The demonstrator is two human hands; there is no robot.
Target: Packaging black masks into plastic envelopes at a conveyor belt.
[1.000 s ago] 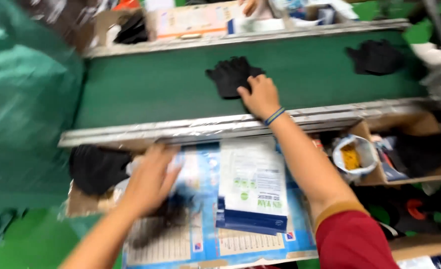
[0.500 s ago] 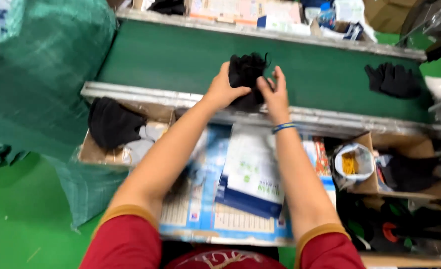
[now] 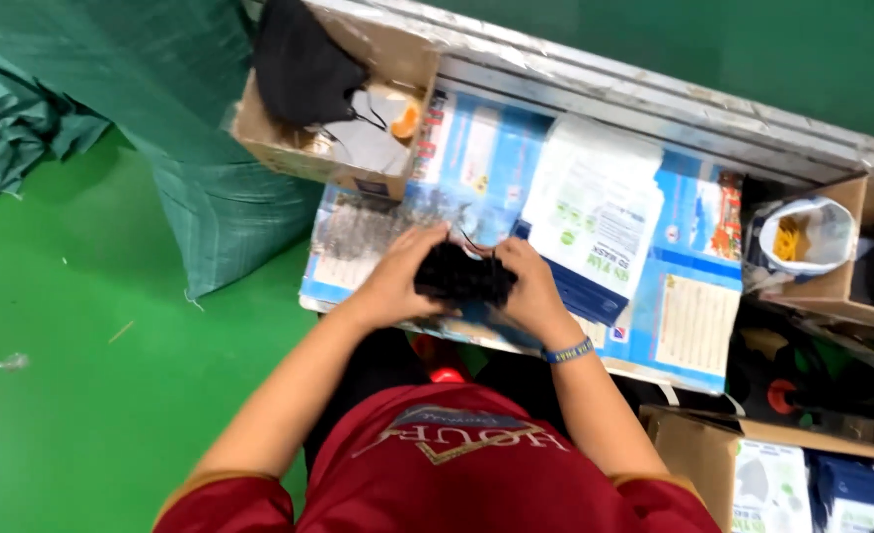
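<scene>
Black knitted gloves [image 3: 461, 276]: bunched into a compact wad, gripped at both ends, positioned above the near edge of the bench [image 3: 693, 326].

Bright, even overhead lighting fills the scene; colours read strongly, especially the green floor [image 3: 111, 395]. Shadows are soft and short (a dim patch sits under the counter [image 3: 713, 326] near the person's knees). Mild glare whitens the metal rail [image 3: 654, 94] and the glossy white package [image 3: 595, 207]. Slight motion blur softens the whole frame, most at both hands. Straight edges bow a little toward the corners.
</scene>
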